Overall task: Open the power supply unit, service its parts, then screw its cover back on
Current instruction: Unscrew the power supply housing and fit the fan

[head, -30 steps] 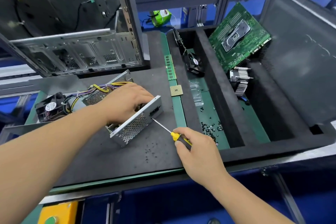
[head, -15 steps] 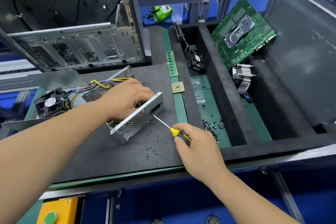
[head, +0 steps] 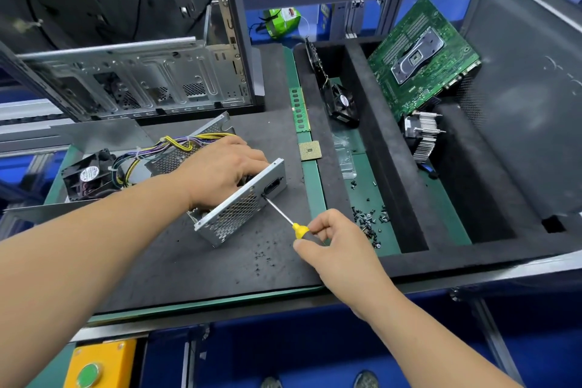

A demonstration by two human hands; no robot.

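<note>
The power supply unit (head: 234,209), a silver perforated metal box with a black socket, lies on the dark foam mat (head: 201,264). My left hand (head: 220,173) grips its top from above. My right hand (head: 333,239) pinches the yellow-and-black handle of a screwdriver (head: 285,217). The tool's tip touches the unit's front panel just below the socket. Yellow and purple wires (head: 176,143) trail from the unit toward a black fan (head: 89,175) at the left.
An open computer case (head: 132,82) stands behind the unit. A processor chip (head: 310,149) and memory stick (head: 299,109) lie on the green strip. A pile of loose screws (head: 368,217) sits in the foam tray, with a fan, motherboard (head: 422,57) and heatsink (head: 423,135).
My right hand's fingers have shifted on the screwdriver handle, now pinching it with the fingertips. The tip stays at the front panel. My left hand keeps its hold on the unit.
</note>
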